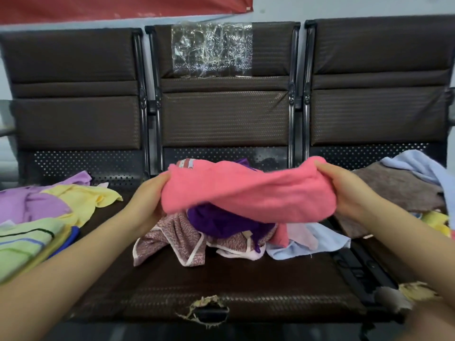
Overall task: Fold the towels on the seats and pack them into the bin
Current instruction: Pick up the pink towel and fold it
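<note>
The left hand (pixel 150 200) and right hand (pixel 344 190) each grip one end of the pink towel (pixel 246 190), whose long axis runs left-right above the middle seat (pixel 197 286).

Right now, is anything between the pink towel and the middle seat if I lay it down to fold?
Yes. The pink towel, held by the left hand and right hand, hangs over a purple towel and patterned cloth on the middle seat.

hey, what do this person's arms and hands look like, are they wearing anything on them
Both the left hand and the right hand are bare: no gloves, rings, watch or bracelet show. The forearms are uncovered too, with no sleeves reaching into view.
</note>
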A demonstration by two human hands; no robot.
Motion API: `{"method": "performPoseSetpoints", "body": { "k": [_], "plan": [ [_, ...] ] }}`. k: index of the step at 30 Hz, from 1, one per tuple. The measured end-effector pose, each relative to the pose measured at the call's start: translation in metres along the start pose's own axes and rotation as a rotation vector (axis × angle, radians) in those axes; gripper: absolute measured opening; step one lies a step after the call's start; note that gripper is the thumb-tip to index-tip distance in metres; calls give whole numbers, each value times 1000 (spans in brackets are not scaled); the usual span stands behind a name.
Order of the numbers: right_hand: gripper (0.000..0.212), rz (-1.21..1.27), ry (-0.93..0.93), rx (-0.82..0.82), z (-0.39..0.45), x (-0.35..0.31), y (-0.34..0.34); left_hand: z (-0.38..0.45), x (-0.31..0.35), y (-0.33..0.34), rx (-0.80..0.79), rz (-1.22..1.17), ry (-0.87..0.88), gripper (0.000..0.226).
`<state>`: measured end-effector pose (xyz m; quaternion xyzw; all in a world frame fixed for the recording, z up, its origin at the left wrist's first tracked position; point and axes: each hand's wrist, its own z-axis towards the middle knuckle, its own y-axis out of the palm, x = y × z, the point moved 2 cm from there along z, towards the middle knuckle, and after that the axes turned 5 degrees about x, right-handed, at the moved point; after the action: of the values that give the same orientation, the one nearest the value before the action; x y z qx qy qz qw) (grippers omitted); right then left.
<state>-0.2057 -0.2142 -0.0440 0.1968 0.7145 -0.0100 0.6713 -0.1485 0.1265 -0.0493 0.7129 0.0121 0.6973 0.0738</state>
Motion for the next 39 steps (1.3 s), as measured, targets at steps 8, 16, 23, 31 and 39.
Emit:
{"method": "performPoseSetpoints", "body": {
  "k": [8, 16, 23, 31, 39],
  "plan": [
    [14, -67, 179, 119, 25, 32, -10, -1, -28, 9, 0, 218, -304, 25],
    [8, -559, 183, 189, 49, 72, -22, 16, -55, 2, 142, 496, -167, 27],
    [61, -1328, -226, 333, 37, 47, -19, -6, -36, 27, -83, 994, 551, 14],
    [29, -1542, -257, -514, -24, 81, 49, 0, -75, 21, -410, 1662, 819, 33],
    [12, -1531, -420, -633, -8, 85, 50, 7, -38, 16, -101, 1030, 427, 9]
  ]
}}
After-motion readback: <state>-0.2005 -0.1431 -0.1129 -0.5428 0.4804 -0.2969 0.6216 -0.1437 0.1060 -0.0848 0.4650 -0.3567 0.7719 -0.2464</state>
